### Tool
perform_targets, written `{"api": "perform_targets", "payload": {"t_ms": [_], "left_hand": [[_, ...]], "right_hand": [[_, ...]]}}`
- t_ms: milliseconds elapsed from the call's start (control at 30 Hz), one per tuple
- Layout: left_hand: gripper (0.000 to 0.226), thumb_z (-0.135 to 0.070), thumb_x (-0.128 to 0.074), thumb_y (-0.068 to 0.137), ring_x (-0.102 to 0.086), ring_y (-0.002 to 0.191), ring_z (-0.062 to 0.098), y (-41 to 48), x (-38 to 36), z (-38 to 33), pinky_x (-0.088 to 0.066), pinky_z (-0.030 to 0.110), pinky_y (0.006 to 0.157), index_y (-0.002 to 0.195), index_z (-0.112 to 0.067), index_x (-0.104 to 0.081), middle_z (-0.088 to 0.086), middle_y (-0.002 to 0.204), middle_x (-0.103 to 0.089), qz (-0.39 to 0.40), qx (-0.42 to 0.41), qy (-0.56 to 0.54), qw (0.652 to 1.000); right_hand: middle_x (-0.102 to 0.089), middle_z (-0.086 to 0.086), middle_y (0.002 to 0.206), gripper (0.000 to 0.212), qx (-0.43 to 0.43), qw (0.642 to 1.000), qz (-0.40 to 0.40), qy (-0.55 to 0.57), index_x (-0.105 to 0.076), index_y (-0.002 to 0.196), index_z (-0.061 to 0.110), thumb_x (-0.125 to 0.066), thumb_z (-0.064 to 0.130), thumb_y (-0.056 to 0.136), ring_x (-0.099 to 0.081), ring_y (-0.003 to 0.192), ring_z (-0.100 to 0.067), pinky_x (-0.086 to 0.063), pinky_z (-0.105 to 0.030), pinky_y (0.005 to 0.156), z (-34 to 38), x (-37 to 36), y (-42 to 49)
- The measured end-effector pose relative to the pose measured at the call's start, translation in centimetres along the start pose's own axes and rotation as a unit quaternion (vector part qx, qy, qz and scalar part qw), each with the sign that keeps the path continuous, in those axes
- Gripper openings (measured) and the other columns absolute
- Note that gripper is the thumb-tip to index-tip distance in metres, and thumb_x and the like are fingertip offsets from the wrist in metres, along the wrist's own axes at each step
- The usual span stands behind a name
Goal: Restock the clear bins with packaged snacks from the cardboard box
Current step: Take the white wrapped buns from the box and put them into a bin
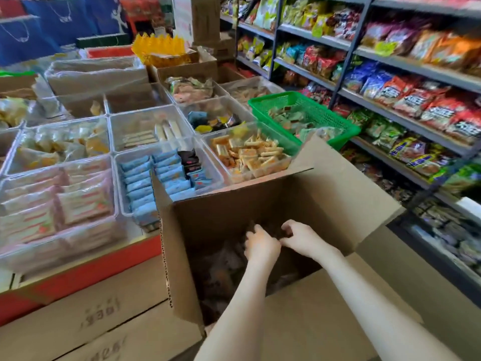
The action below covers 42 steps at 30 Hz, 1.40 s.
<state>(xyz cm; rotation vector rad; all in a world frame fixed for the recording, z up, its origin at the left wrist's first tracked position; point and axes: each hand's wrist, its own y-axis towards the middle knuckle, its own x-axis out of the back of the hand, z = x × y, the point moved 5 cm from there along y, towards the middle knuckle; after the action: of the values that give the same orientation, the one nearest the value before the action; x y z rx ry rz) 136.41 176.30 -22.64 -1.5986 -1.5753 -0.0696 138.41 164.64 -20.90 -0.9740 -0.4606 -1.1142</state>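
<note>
An open cardboard box (325,199) stands in front of me with its flaps up. Dark brown packaged snacks (221,269) lie deep inside it, in shadow. Both my hands reach down into the box. My left hand (261,244) has its fingers curled into the dark packets. My right hand (299,237) is beside it, fingers pinched on dark packets at the far side. Whether either hand has lifted anything I cannot tell. To the left is a grid of clear bins (118,162), one holding blue packets (156,175), another orange-yellow snacks (250,155).
A green basket (312,108) with small packets stands behind the box's right flap. Closed cardboard cartons (91,316) lie at lower left under a red counter edge (91,272). Metal shelves (403,71) full of snack bags line the right side.
</note>
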Motion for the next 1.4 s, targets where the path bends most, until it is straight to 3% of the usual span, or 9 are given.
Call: {"api": "perform_targets", "payload": {"t_ms": [233,467,667,833,900,967,1167,1300,1400], "left_hand": [[0.082,-0.027,-0.051,0.093,-0.022,0.142,0.033,9.1,-5.3,6.6,-0.027,0.045,0.114,0.153,-0.018,0.004,0.015,0.155,-0.01,0.054,0.114,0.044,0.991],[0.079,-0.033,-0.047,0.096,0.014,0.146,0.032,12.7,-7.0,8.5,-0.002,0.049,0.119,0.153,-0.021,0.007,0.007,0.159,0.012,0.037,0.035,0.164,0.985],[0.084,-0.033,-0.05,0.095,0.018,0.144,0.035,14.1,-7.4,10.3,0.001,0.051,0.118,0.152,-0.018,0.01,0.011,0.158,0.015,0.039,0.032,0.166,0.985],[0.084,-0.035,-0.054,0.093,0.009,0.146,0.031,13.9,-6.1,9.5,-0.008,0.047,0.119,0.153,-0.017,0.002,0.01,0.159,0.007,0.031,0.058,0.108,0.992],[0.087,-0.038,-0.058,0.09,0.001,0.147,0.03,13.6,-5.1,8.6,-0.013,0.046,0.119,0.152,-0.017,-0.002,0.011,0.159,0.001,0.02,0.068,0.056,0.996],[0.091,-0.042,-0.063,0.086,-0.006,0.146,0.029,12.8,-3.8,7.7,-0.017,0.044,0.118,0.152,-0.016,-0.005,0.01,0.158,-0.008,0.007,0.062,-0.015,0.998],[0.115,-0.052,-0.078,0.068,-0.026,0.141,0.018,5.7,0.5,2.8,-0.026,0.033,0.114,0.152,-0.023,-0.005,0.001,0.156,-0.022,0.051,-0.051,-0.205,0.976],[0.109,-0.054,-0.081,0.062,-0.049,0.124,0.01,-1.3,3.9,-0.4,-0.044,0.036,0.104,0.148,-0.034,-0.017,-0.007,0.143,-0.044,0.098,-0.143,-0.246,0.954],[0.077,-0.031,-0.078,0.076,-0.064,0.105,0.007,-6.5,5.6,-1.7,-0.053,0.03,0.09,0.138,-0.025,-0.033,-0.005,0.12,-0.062,0.108,-0.184,-0.267,0.94]], "right_hand": [[-0.055,-0.01,0.133,0.041,-0.077,0.991,0.106,-0.011,-0.052,0.131,0.01,-0.058,0.016,0.09,-0.051,0.121,-0.026,-0.042,-0.03,0.097,-6.7,-4.1,11.5],[-0.057,-0.014,0.13,0.038,-0.118,0.984,0.137,-0.005,-0.053,0.128,0.005,-0.052,0.027,0.097,-0.054,0.119,-0.028,-0.043,-0.031,0.094,-8.8,-11.2,17.4],[-0.064,-0.013,0.117,0.023,-0.097,0.984,0.135,-0.07,-0.062,0.113,0.007,-0.049,0.015,0.096,-0.06,0.108,-0.027,-0.048,-0.031,0.086,-8.4,-13.5,19.7],[-0.065,-0.01,0.112,0.022,0.011,0.99,0.133,-0.045,-0.064,0.111,0.009,-0.054,0.01,0.091,-0.059,0.108,-0.027,-0.045,-0.027,0.085,-5.3,-11.6,18.2],[-0.06,-0.005,0.096,0.012,0.058,0.991,0.111,-0.043,-0.061,0.088,0.019,-0.054,0.009,0.09,-0.056,0.095,-0.022,-0.033,-0.02,0.073,-3.5,-9.4,16.7],[-0.047,0.008,0.079,0.033,0.103,0.991,0.083,-0.024,-0.041,0.067,0.031,-0.055,0.009,0.087,-0.047,0.085,-0.016,-0.027,-0.02,0.066,-2.2,-7.0,14.4],[-0.058,0.001,0.077,0.019,0.172,0.98,0.034,0.092,-0.051,0.072,0.023,-0.055,0.012,0.088,-0.055,0.075,-0.013,-0.042,-0.029,0.067,-1.6,1.6,6.0],[-0.059,0.0,0.077,0.012,0.209,0.931,-0.091,0.285,-0.055,0.076,0.009,-0.05,0.008,0.088,-0.05,0.072,-0.005,-0.041,-0.024,0.069,-0.7,6.4,-0.6],[-0.061,0.001,0.084,0.013,0.229,0.892,-0.141,0.364,-0.056,0.079,0.019,-0.048,0.023,0.089,-0.055,0.082,-0.013,-0.045,-0.034,0.077,0.4,8.1,-5.4]]}}
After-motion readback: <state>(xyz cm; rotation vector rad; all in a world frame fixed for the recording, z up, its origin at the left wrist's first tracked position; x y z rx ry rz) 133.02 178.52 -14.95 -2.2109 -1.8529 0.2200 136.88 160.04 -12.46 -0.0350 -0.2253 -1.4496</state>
